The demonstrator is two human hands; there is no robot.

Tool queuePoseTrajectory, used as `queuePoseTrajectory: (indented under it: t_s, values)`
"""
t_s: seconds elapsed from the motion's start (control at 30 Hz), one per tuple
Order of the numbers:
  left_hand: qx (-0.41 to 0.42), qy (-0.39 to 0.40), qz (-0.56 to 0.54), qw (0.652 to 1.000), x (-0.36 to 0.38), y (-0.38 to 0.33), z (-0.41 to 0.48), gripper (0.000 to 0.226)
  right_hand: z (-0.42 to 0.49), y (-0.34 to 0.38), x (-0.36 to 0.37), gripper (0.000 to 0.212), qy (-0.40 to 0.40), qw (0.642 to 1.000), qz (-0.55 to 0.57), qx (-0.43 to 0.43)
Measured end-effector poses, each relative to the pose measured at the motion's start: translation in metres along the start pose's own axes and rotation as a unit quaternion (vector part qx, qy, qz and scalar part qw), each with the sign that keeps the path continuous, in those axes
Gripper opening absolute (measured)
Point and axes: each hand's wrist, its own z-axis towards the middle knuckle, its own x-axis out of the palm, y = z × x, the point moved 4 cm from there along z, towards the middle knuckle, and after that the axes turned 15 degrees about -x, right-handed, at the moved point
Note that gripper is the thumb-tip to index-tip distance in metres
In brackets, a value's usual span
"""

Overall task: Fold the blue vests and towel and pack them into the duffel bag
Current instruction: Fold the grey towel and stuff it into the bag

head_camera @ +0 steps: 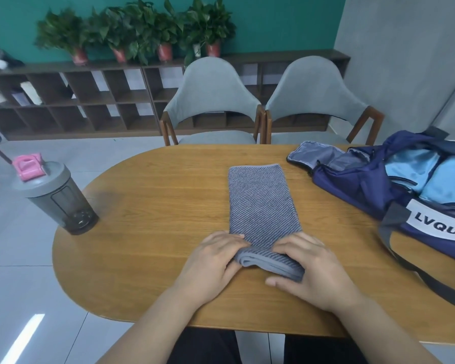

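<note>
Both grip: left hand (217, 256), right hand (311, 274), fingers (235, 239) curled over towel (263, 206) near end | step: likely rolling towel | next: even forward roll, then duffel bag (373, 187)

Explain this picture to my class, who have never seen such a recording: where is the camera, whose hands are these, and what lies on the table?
No machine here: the single picture comes from a wide-angle camera on a person's head, looking down at their own hands. The left hand and right hand grip the rolled near end of a grey striped towel; the rest lies flat on the wooden table. At the right lies an open navy bag with light blue cloth inside, probably the vests. At the left stands a grey bottle.
</note>
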Motion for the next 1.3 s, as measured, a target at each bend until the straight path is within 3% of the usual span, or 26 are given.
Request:
queuePoseTrajectory:
  t_s: [0.07,0.13,0.3,0.43,0.5,0.6,0.67,0.73,0.83,0.9,1.0,1.17,1.3]
  values:
    - [-0.049,-0.033,-0.028,0.998,-0.006,0.003,-0.001,0.032,0.0,0.003,0.0,0.063,0.027,0.999,-0.026,0.004]
    - [-0.105,-0.046,-0.052,0.992,-0.011,0.007,-0.002,0.032,-0.002,0.001,-0.001,0.051,0.016,0.999,-0.034,0.012]
    - [-0.176,-0.067,-0.147,0.971,-0.02,0.01,-0.004,0.034,-0.013,-0.01,-0.012,0.059,-0.111,0.987,0.061,0.102]
    - [-0.236,-0.068,-0.281,0.928,-0.026,-0.006,-0.003,0.025,-0.009,0.002,-0.02,0.025,-0.151,0.976,0.116,0.105]
    - [-0.272,-0.063,-0.352,0.894,-0.029,-0.013,0.006,0.021,0.0,0.002,-0.023,0.023,-0.175,0.951,0.209,0.145]
    - [-0.339,-0.082,-0.424,0.836,-0.035,-0.012,0.033,0.024,0.029,-0.009,-0.029,0.022,-0.183,0.88,0.356,0.257]
    - [-0.39,-0.089,-0.443,0.803,-0.038,-0.005,0.057,0.026,0.052,-0.023,-0.03,0.02,-0.17,0.853,0.37,0.327]
    - [-0.423,-0.057,-0.442,0.789,-0.034,0.006,0.076,0.031,0.072,-0.039,-0.027,0.028,-0.158,0.852,0.326,0.379]
    - [-0.442,0.026,-0.353,0.825,-0.008,0.022,0.081,0.068,0.083,-0.061,-0.005,0.058,-0.09,0.865,0.233,0.436]
    - [-0.429,0.014,-0.29,0.856,0.003,0.031,0.075,0.066,0.079,-0.066,0.005,0.058,-0.093,0.846,0.219,0.477]
    - [-0.408,-0.026,-0.321,0.854,0.006,0.035,0.069,0.055,0.071,-0.07,0.009,0.036,-0.132,0.829,0.246,0.484]
    - [-0.403,-0.041,-0.331,0.852,0.007,0.034,0.068,0.033,0.064,-0.071,0.019,0.06,-0.129,0.852,0.313,0.401]
    - [-0.363,-0.025,-0.226,0.904,-0.003,0.031,0.081,0.042,0.071,-0.071,0.015,0.06,-0.151,0.885,0.239,0.37]
